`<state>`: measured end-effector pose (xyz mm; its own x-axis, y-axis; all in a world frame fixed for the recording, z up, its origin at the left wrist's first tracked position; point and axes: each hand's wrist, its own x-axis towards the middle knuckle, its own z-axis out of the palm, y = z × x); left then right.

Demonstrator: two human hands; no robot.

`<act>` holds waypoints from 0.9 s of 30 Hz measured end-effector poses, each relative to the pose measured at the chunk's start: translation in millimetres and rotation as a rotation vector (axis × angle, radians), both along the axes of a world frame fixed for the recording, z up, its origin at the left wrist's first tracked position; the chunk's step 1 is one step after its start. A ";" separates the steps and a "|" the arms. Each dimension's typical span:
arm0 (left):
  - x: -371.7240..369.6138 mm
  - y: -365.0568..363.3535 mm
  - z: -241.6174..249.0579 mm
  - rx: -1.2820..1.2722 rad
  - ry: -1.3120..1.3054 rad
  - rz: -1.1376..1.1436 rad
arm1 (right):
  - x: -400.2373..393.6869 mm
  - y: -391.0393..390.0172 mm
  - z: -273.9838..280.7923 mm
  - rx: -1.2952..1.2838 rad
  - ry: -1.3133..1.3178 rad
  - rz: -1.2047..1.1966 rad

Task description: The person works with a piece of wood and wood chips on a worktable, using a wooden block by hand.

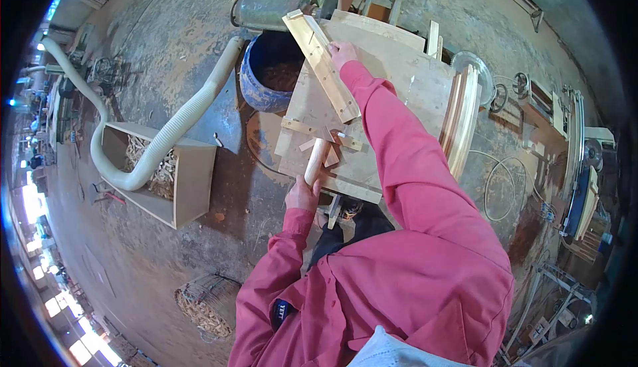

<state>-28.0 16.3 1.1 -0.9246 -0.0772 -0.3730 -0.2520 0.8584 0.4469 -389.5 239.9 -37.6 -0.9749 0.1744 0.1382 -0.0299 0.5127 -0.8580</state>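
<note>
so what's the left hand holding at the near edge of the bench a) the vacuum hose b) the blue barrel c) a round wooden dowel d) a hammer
c: the left hand grips the near end of a pale round wooden dowel lying on the plywood bench top, while the right hand rests on a long wooden strip farther away.

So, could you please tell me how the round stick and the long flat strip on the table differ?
The round stick is short and rounded, gripped by the left hand at the table's near edge. The flat strip is longer, flat with raised edges, and lies slanted under the right hand. Both are pale wood.
</note>
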 end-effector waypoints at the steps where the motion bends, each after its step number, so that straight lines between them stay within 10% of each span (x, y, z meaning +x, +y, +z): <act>1: -6.4 3.7 0.5 -0.005 -0.001 0.006 | -7.4 3.0 -3.6 -0.007 0.000 0.000; 27: 33.1 -20.1 7.0 0.037 0.059 -0.018 | 65.1 -15.7 12.4 0.404 0.029 -0.177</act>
<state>5.1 -3.9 8.1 -0.9462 -0.0473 -0.3202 -0.2087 0.8452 0.4919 -324.4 224.3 -25.2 -0.9298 0.2646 0.2560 0.0677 0.8063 -0.5877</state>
